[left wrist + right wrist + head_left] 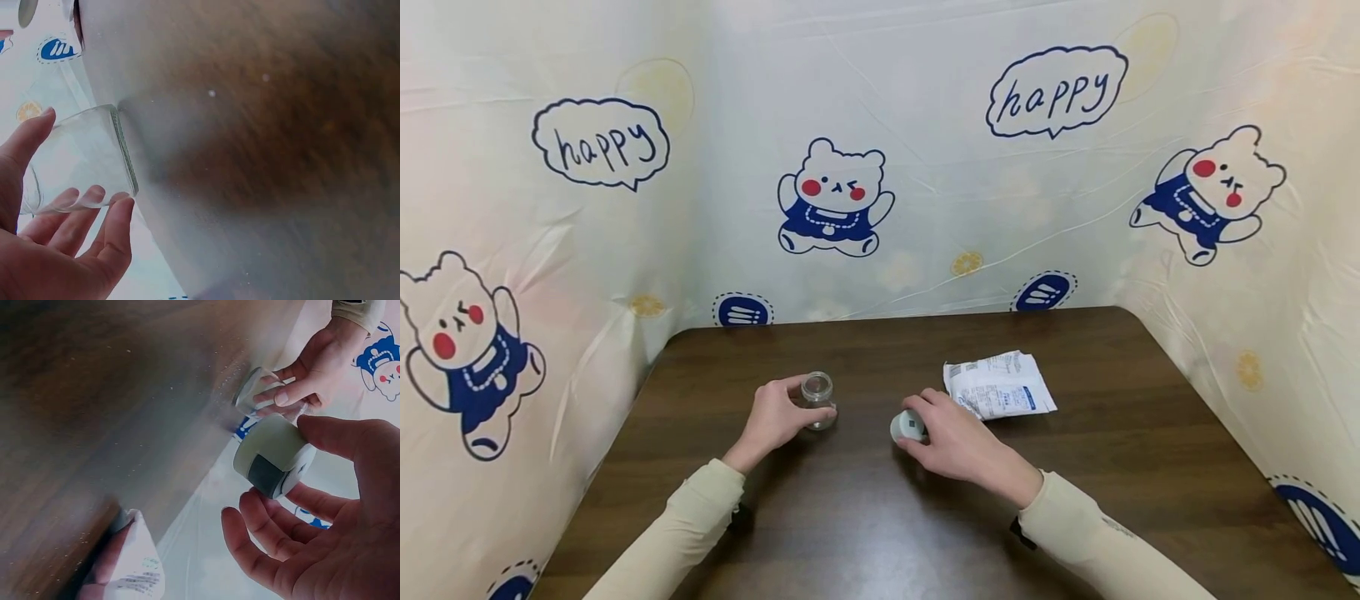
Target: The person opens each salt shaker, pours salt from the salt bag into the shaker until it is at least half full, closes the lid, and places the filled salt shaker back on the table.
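My left hand (778, 414) grips a small clear glass jar (817, 388), thumb on one side and fingers on the other. In the left wrist view the jar (78, 150) looks empty, its base close to the tabletop; whether it touches, I cannot tell. My right hand (958, 437) pinches a short, pale green cylindrical cap (907, 426) between thumb and fingers. The right wrist view shows this cap (275, 447) held off the table, with a dark square patch on its side. A gap separates cap and jar. Just beyond the right hand lies a white printed packet (1003, 387).
The brown wooden table (865, 517) has rounded far corners. A pale curtain (925, 200) with bear drawings and "happy" bubbles hangs behind and along both sides.
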Action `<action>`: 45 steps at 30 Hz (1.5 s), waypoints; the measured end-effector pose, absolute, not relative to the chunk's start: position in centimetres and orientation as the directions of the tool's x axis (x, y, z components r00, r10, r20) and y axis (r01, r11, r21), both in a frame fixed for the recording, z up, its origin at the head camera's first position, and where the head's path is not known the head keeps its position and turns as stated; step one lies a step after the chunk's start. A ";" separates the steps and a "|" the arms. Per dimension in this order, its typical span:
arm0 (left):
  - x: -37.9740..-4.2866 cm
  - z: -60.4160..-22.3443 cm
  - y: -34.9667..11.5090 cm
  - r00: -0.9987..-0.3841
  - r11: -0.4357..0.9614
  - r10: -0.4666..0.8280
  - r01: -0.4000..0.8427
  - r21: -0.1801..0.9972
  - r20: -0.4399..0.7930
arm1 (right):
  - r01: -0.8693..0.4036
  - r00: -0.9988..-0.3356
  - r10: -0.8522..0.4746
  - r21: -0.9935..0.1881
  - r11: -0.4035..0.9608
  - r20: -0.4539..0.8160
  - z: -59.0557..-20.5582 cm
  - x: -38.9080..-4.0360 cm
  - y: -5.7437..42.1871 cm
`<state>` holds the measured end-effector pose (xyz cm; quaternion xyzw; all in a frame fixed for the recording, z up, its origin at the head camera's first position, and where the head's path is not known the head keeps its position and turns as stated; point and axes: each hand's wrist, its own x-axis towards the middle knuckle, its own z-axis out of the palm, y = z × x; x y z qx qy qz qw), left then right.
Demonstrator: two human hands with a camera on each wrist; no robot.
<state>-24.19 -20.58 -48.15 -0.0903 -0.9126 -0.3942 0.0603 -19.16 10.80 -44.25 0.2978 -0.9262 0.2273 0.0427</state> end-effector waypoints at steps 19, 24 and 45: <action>-24.3 -48.3 -20.9 -0.980 0.685 0.098 0.191 0.703 0.171 | -0.568 -0.823 -0.519 -0.364 0.738 0.232 -45.3 -17.6 12.7; -24.2 -48.3 -21.1 -0.982 0.683 0.098 0.185 0.707 0.163 | -0.569 -0.822 -0.518 -0.357 0.741 0.236 -45.5 -17.2 13.2; -24.2 -48.4 -21.4 -0.984 0.676 0.099 0.174 0.716 0.146 | -0.498 -0.867 -0.469 -0.354 0.791 0.171 -45.6 -15.7 15.5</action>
